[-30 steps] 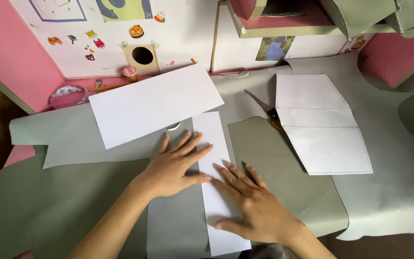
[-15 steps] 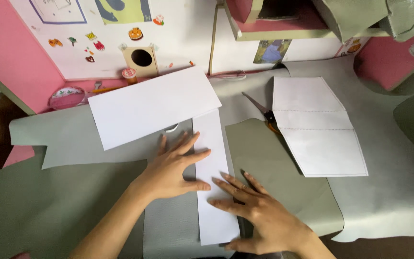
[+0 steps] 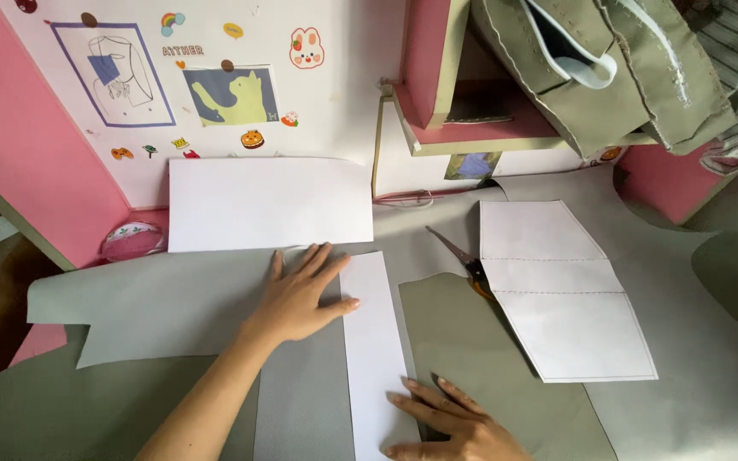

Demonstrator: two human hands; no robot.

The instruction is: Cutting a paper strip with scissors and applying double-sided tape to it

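Right hand (image 3: pixel 450 423) slid lower on paper strip (image 3: pixel 373 341), grey fabric (image 3: pixel 172 299), pink wall (image 3: pixel 19 128)

A person's left hand (image 3: pixel 301 294) lies flat, fingers spread, on grey fabric (image 3: pixel 172 307), its thumb touching a narrow white paper strip (image 3: pixel 373 341). The right hand (image 3: pixel 450 423) presses the strip's lower end. A wide white sheet (image 3: pixel 268 203) lies above; orange-handled scissors (image 3: pixel 465 260) rest beside a folded white pattern piece (image 3: pixel 565 294).
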